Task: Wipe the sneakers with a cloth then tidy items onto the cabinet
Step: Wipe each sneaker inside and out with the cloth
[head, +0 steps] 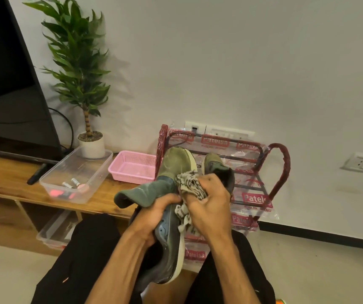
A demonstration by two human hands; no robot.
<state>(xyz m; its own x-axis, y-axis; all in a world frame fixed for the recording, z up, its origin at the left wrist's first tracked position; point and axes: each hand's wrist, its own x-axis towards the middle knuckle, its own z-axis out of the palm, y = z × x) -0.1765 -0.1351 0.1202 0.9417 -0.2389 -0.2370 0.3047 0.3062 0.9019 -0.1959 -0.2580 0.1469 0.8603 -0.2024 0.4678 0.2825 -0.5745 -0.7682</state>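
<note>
one olive-green suede sneaker (169,244), cream sole, gripped by left hand (154,218); right hand (211,205) clenches crumpled beige patterned cloth (190,185) against it. matching sneaker (215,167) on red wire rack (283,167).

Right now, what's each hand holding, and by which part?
Left hand grips the sneaker around its middle, near the tongue. Right hand holds the cloth bunched in its fingers, against the sneaker.

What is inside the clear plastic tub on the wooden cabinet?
The clear rectangular plastic tub holds two small silvery cylinders and a pink-red object at its near end. The wall blurs that object, so I cannot identify it.
</note>
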